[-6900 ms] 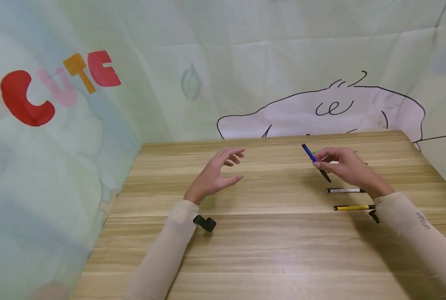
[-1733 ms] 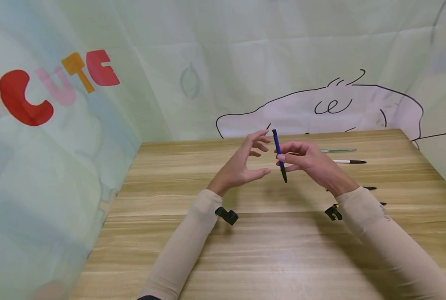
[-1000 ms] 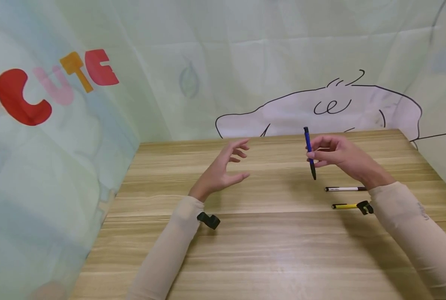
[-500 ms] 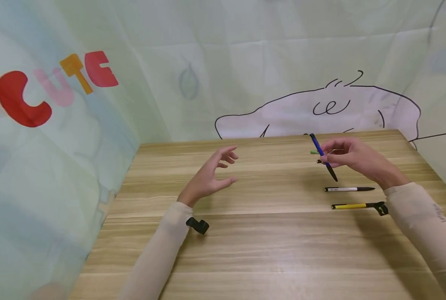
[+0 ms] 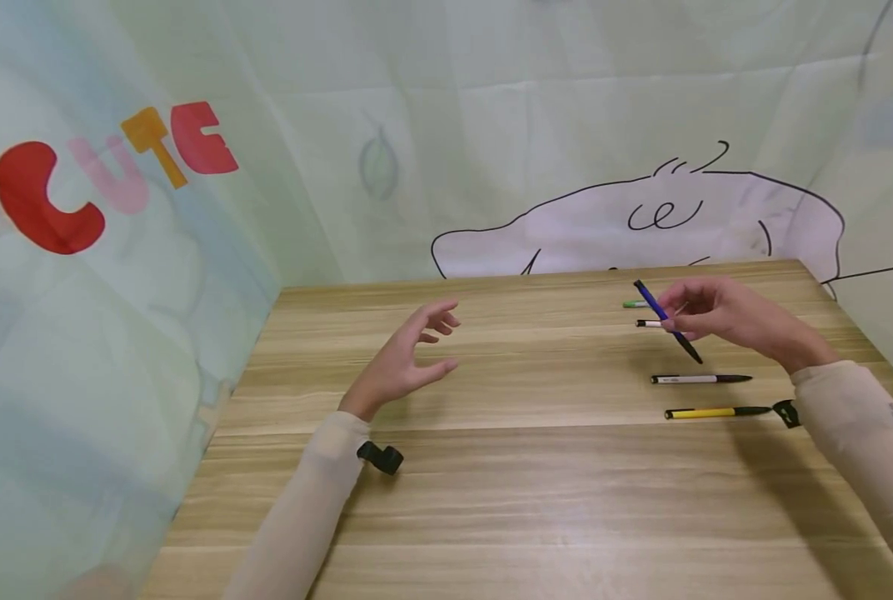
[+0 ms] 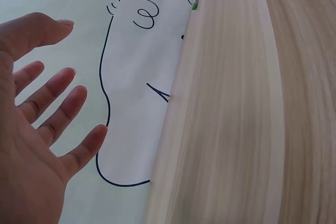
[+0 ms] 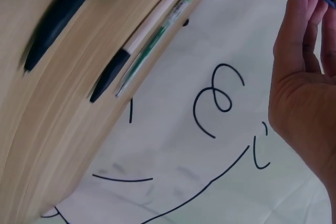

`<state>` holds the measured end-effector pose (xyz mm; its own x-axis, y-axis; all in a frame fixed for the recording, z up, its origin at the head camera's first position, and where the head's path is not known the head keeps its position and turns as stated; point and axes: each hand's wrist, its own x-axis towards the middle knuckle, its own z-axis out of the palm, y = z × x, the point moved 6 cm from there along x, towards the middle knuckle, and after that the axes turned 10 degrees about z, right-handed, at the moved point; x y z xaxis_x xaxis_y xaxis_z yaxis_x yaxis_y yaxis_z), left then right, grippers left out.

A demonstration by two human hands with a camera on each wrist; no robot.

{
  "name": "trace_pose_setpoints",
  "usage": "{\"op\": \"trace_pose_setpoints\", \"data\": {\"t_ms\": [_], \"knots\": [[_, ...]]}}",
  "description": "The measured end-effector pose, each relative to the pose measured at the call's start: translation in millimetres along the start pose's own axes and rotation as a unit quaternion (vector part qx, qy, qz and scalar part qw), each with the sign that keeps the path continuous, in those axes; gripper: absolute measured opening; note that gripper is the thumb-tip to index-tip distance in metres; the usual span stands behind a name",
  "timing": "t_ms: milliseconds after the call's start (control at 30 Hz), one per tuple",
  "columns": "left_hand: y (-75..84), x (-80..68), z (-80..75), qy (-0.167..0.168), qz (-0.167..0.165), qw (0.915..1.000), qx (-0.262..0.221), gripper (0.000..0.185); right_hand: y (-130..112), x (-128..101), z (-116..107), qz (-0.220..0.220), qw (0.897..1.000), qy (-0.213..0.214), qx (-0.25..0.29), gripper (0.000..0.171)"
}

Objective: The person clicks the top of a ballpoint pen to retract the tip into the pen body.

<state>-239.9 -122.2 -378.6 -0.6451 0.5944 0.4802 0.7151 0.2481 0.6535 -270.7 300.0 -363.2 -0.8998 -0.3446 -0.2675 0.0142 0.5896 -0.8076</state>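
The right grip (image 5: 742, 323) pinches the blue pen (image 5: 652, 302) near its middle between thumb and fingers, the pen tilted above the surface (image 5: 521, 500) with its black tip downward. The left grip (image 5: 396, 365) is released, fingers loosely curved, well apart from the pen.

A wooden table (image 5: 446, 492) is lit softly from above in the head view, its near middle washed by a pale patch of glare. A long, diffuse shadow is cast across the wood beside the right sleeve (image 5: 859, 450), whose small print is too soft to be read. Faint folds are picked out in the printed backdrop (image 5: 416, 100). In the wrist views, plank lines are bowed by the lens, and the left hand (image 6: 31, 153) and right hand (image 7: 304, 90) are rendered darker than the bright backdrop.
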Motion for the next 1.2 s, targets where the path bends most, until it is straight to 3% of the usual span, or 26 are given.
{"op": "trace_pose_setpoints", "data": {"t_ms": [267,633,933,1200], "knots": [[23.2,-5.1,-8.3,-0.003,-0.014,0.9999,0.003,0.076,13.7,3.4,-7.1,-0.001,0.997,-0.002,-0.077,0.026],[28.4,-10.9,-14.9,0.0,-0.005,1.0,-0.002,0.073,24.6,8.4,-5.8,-0.027,0.986,0.009,-0.165,0.017],[-0.5,-17.4,-12.5,-0.002,-0.008,0.9999,0.007,0.08,37.0,8.6,-5.3,-0.015,0.984,-0.013,-0.178,0.018],[-7.1,-20.5,-14.6,-0.009,-0.002,0.9998,0.015,0.077,46.2,9.0,-3.6,-0.017,0.98,-0.043,-0.193,0.019]]}}
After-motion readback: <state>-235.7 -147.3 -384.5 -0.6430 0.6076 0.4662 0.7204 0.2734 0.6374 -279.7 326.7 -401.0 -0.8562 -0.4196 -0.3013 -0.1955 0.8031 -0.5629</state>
